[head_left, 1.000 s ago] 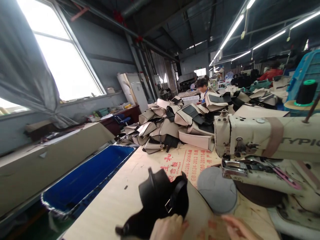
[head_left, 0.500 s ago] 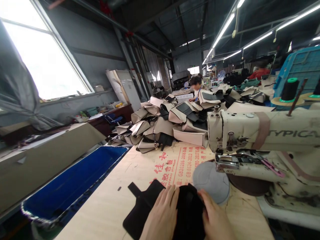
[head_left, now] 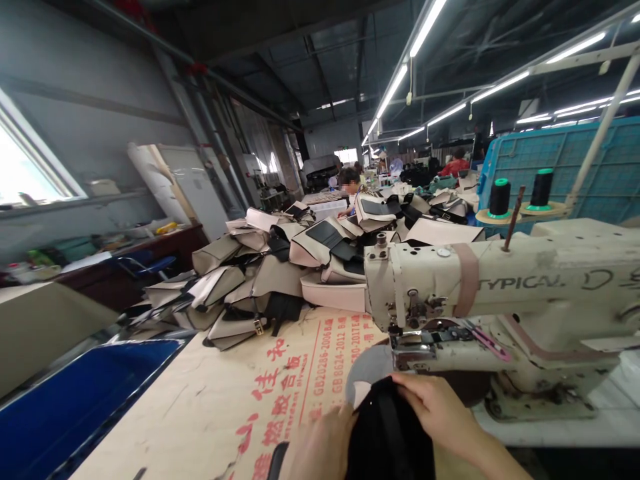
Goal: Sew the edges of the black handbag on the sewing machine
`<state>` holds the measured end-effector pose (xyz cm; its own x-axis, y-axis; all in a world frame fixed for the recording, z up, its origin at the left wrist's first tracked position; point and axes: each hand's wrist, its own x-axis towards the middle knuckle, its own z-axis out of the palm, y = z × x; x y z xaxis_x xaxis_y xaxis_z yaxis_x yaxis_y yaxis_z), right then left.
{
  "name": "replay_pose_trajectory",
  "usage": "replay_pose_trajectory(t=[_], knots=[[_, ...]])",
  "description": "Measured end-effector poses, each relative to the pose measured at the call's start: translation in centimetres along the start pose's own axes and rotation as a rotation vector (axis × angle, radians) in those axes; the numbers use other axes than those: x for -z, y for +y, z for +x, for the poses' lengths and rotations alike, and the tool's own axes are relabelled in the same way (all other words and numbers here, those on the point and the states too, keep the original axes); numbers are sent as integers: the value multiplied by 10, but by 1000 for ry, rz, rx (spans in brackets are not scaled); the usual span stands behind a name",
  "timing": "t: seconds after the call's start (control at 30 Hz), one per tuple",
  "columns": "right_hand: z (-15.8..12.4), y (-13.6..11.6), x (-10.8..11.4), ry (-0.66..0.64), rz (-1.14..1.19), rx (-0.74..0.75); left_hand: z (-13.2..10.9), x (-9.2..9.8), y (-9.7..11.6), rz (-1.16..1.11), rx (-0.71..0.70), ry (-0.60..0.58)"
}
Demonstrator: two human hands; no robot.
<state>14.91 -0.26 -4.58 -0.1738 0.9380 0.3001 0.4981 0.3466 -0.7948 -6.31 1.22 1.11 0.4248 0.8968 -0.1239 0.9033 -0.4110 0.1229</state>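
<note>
A black fabric piece (head_left: 390,433) is held upright between my two hands, close to the arm of a sewing machine (head_left: 450,273). My left hand (head_left: 323,440), blurred, closes on its left edge. On the upper right edge, my right hand (head_left: 437,407) grips it with thumb and fingers. Behind the piece lies a grey round disc (head_left: 367,367), partly covered. A dark edge of another black part (head_left: 277,460) shows beside my left hand.
Beige and black bags (head_left: 250,287) are piled at the back of the wooden board (head_left: 200,400). A blue-lined bin (head_left: 85,407) stands at the left. Thread spools (head_left: 500,198) and a blue crate (head_left: 565,160) are behind the machine. A person (head_left: 349,183) sits beyond the pile.
The view has turned right. Both hands have brought the black piece up and closer to the machine; the flat black part at the left has mostly left view.
</note>
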Motion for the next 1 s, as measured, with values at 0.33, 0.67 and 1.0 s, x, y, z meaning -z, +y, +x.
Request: replay_pose_trajectory(t=[0.33,0.67,1.0], knots=[[9,15,1,-13,-57,132,46,-5,5,-533,-352,50],[7,28,-9,-105,-9,59,53,-34,11,-435,-367,233],[3,28,-11,-58,-46,61,47,-4,12,-173,-503,-28]])
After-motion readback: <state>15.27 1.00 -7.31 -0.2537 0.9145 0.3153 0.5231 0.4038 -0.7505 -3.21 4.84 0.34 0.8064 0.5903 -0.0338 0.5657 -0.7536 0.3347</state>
